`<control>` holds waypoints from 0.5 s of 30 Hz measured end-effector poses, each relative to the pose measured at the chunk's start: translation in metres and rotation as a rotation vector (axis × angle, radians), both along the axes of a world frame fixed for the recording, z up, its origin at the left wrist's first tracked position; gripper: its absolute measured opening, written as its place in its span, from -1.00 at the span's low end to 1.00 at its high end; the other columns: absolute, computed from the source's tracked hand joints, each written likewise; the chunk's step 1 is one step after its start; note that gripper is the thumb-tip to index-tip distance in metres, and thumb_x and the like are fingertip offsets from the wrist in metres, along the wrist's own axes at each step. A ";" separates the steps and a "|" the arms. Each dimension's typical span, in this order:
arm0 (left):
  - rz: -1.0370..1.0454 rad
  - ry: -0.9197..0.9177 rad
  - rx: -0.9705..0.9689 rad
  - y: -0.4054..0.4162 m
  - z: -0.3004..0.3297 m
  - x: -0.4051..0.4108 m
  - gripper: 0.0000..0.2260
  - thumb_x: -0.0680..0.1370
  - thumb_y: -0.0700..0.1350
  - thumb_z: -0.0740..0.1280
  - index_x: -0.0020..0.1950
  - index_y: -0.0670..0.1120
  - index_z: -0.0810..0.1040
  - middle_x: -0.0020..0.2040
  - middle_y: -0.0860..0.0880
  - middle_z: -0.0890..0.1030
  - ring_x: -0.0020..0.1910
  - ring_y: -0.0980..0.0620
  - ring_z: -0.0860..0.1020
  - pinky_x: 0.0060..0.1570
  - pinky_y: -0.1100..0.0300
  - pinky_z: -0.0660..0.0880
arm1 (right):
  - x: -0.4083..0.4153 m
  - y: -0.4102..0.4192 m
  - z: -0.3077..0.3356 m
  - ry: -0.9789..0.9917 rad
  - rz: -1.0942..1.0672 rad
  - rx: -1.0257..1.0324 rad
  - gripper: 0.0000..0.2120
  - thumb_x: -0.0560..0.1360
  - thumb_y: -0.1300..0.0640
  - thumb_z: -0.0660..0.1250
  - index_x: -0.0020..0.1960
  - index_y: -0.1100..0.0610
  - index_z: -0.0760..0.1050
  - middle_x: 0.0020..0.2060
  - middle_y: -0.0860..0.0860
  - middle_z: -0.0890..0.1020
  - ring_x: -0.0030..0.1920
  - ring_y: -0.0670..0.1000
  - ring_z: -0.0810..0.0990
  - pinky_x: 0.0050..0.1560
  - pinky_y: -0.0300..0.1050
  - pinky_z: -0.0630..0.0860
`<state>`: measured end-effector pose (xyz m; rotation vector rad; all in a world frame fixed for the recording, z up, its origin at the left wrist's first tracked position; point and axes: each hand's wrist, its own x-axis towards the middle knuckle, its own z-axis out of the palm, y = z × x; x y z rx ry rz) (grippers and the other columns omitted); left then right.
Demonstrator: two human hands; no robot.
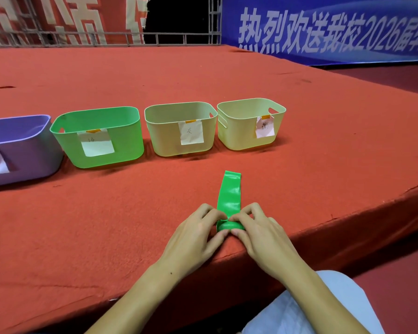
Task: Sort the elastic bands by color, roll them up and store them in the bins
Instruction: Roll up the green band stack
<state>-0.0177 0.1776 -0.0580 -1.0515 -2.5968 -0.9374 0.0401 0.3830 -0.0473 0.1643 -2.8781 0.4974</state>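
Observation:
A green elastic band (229,194) lies flat on the red carpeted stage, running away from me, with its near end rolled into a small coil. My left hand (196,239) and my right hand (258,232) both pinch that coil between thumbs and fingertips, close to the stage's front edge. Behind the band stands a row of bins: a purple bin (22,155), a green bin (121,138), a beige bin (164,138) and a pale yellow bin (241,136), each with a paper label on its front.
The red stage (130,213) drops off at its front edge just below my hands and at the right. A blue banner (323,32) and a metal rail (106,37) stand at the back. My knee in pale trousers (311,309) shows at the bottom right.

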 end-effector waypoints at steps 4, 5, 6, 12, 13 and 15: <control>-0.011 0.006 -0.009 0.000 0.000 -0.001 -0.74 0.62 0.10 0.42 0.26 0.09 0.51 0.10 0.20 0.43 -0.14 0.19 0.44 -0.08 0.13 0.54 | -0.002 0.002 -0.001 -0.029 0.004 0.015 -0.73 0.70 -0.17 0.16 0.33 -0.15 0.49 0.13 -0.17 0.45 0.03 -0.07 0.58 0.10 -0.03 0.46; -0.011 0.006 0.002 0.000 0.000 -0.001 -0.75 0.61 0.09 0.43 0.25 0.09 0.52 0.09 0.21 0.42 -0.14 0.20 0.43 -0.09 0.14 0.53 | -0.002 0.003 0.000 -0.039 0.006 0.007 -0.70 0.70 -0.19 0.12 0.33 -0.15 0.49 0.12 -0.18 0.46 0.04 -0.07 0.58 0.12 -0.03 0.46; -0.010 0.006 0.014 0.000 0.000 -0.001 -0.76 0.62 0.09 0.43 0.24 0.09 0.52 0.07 0.22 0.42 -0.15 0.21 0.43 -0.10 0.16 0.51 | -0.003 0.003 0.000 -0.049 0.008 -0.001 -0.66 0.70 -0.20 0.08 0.33 -0.15 0.50 0.12 -0.18 0.47 0.05 -0.08 0.58 0.14 -0.03 0.46; -0.024 -0.020 0.046 -0.001 -0.003 -0.004 -0.80 0.64 0.06 0.43 0.23 0.07 0.55 0.05 0.21 0.46 -0.12 0.23 0.43 -0.06 0.13 0.51 | 0.003 0.003 0.003 -0.075 0.030 -0.025 -0.61 0.69 -0.22 0.03 0.36 -0.16 0.50 0.13 -0.19 0.49 0.11 -0.10 0.57 0.19 -0.01 0.45; -0.026 -0.025 0.043 -0.001 -0.003 -0.004 -0.81 0.65 0.06 0.42 0.23 0.07 0.55 0.05 0.21 0.46 -0.11 0.21 0.44 -0.05 0.11 0.52 | 0.003 0.003 0.004 -0.065 0.029 -0.038 -0.64 0.70 -0.20 0.07 0.38 -0.15 0.48 0.14 -0.19 0.50 0.12 -0.11 0.56 0.21 -0.01 0.45; -0.028 -0.030 0.036 -0.002 -0.003 -0.005 -0.81 0.66 0.08 0.38 0.23 0.06 0.55 0.04 0.21 0.45 -0.10 0.20 0.46 -0.04 0.10 0.53 | 0.005 0.002 0.004 -0.044 0.019 -0.084 -0.68 0.70 -0.18 0.16 0.41 -0.14 0.41 0.15 -0.21 0.49 0.09 -0.14 0.55 0.23 -0.01 0.44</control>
